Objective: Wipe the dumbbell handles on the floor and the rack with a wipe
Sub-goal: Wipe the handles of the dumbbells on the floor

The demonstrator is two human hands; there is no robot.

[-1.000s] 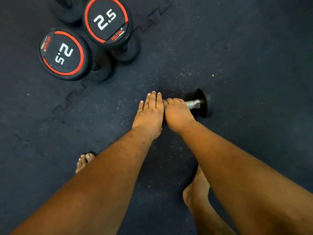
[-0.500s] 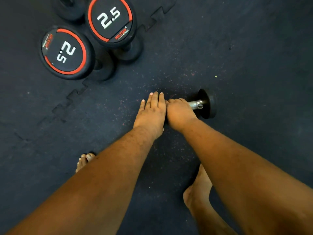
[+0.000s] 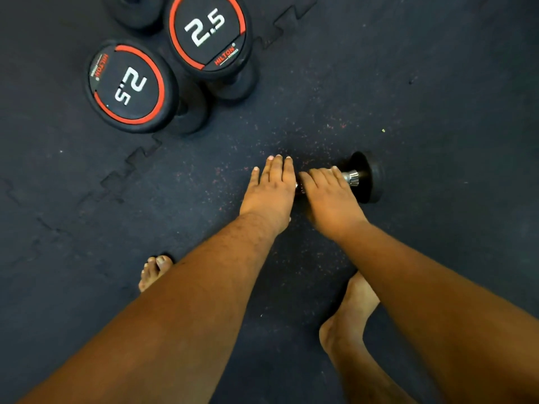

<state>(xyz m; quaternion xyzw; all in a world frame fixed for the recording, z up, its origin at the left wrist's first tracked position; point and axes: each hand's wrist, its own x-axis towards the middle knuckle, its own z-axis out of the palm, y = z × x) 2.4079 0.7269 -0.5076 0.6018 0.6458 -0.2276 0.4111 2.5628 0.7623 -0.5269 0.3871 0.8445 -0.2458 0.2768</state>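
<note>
A small dumbbell lies on the dark floor mat, its black right head point(image 3: 369, 179) and a chrome collar of the handle point(image 3: 351, 178) showing. My right hand point(image 3: 326, 196) lies over the handle with its fingers curled round it. My left hand point(image 3: 269, 191) rests flat, fingers straight, over the dumbbell's left end, which is hidden beneath it. A sliver of chrome shows between the two hands. No wipe is visible; anything under my right hand is hidden.
Two black dumbbells marked 2.5 with red rings stand on end at the upper left, one point(image 3: 131, 86) nearer and one point(image 3: 207, 33) farther. Bare feet point(image 3: 153, 271) point(image 3: 353, 310) stand on the mat below my arms. A jagged mat seam point(image 3: 131, 164) runs diagonally.
My hands have drawn slightly apart, so a bit of chrome now shows between them. The view has shifted a little; the dumbbell stays in place.
</note>
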